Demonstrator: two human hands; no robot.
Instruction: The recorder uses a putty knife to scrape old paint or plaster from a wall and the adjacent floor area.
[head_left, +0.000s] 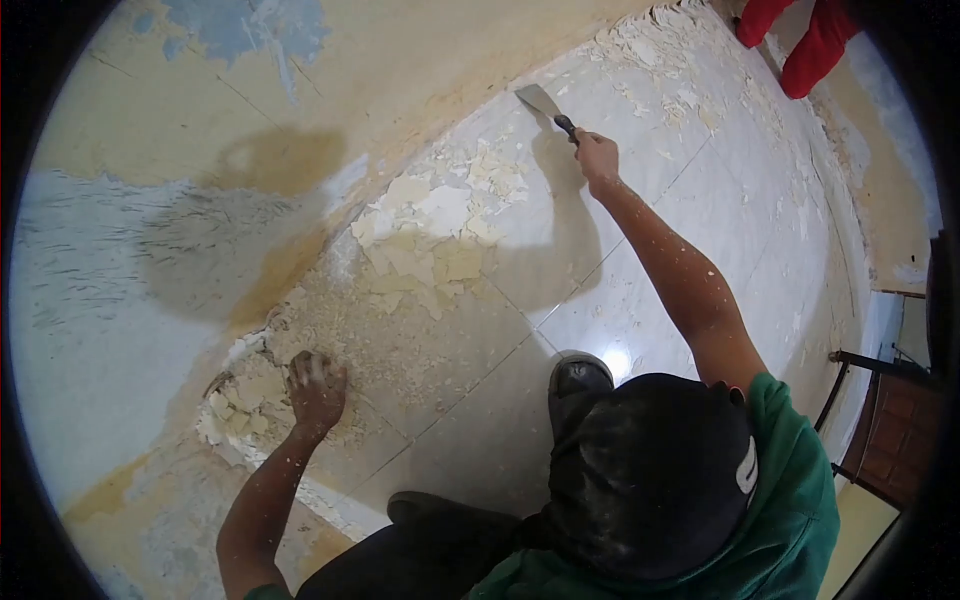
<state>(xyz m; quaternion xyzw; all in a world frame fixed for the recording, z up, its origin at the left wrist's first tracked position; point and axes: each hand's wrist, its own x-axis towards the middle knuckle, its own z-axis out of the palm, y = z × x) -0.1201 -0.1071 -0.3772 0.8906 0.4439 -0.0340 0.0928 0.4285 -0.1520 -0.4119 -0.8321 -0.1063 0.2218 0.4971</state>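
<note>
My right hand (598, 159) grips the black handle of a putty knife (538, 101). Its broad metal blade points toward the foot of the wall, over the tiled floor. At the lower left, my left hand (319, 394) is down at a heap of peeled paint flakes (251, 397) in the corner. Its fingers are bent, and whether they enclose any flakes is hidden. Between the two hands lies a patch of larger cream and white paint flakes (427, 255), with fine crumbs spread below it.
A partly scraped wall (97, 255) with cream, grey and blue patches runs along the left. More flakes (652, 45) lie at the far corner. Another person's red trousers (817, 49) show at top right. A dark metal frame (870, 364) stands at the right beside a brown panelled surface (900, 435).
</note>
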